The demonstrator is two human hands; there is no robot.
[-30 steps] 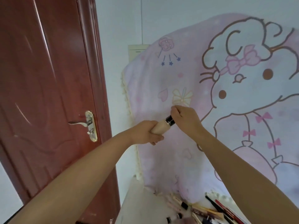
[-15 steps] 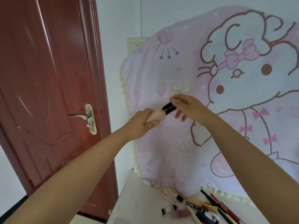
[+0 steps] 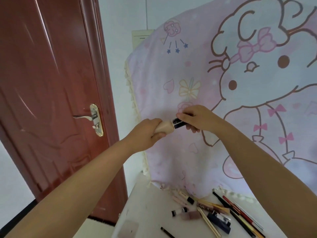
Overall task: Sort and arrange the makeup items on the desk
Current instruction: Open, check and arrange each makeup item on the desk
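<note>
I hold a beige foundation tube point(image 3: 165, 127) up in the air in front of me, well above the desk. My left hand point(image 3: 147, 133) is wrapped around its beige body. My right hand point(image 3: 197, 117) pinches its black cap point(image 3: 178, 123) between thumb and fingers. On the white desk point(image 3: 145, 212) below lie several makeup items: a small black-capped tube point(image 3: 178, 211), a pink lipstick-like piece point(image 3: 192, 215), a dark blue tube point(image 3: 218, 220), pencils point(image 3: 240, 215) and a thin black pencil point(image 3: 167, 232).
A dark red door point(image 3: 51, 91) with a metal handle point(image 3: 87, 117) stands at the left. A pink cartoon-print cloth point(image 3: 223, 83) hangs behind the desk. The desk's left edge drops to the floor by the door.
The view has tilted and both hands with the tube sit lower in the frame. My right hand's grip stays on the black cap; more of the desk's items show.
</note>
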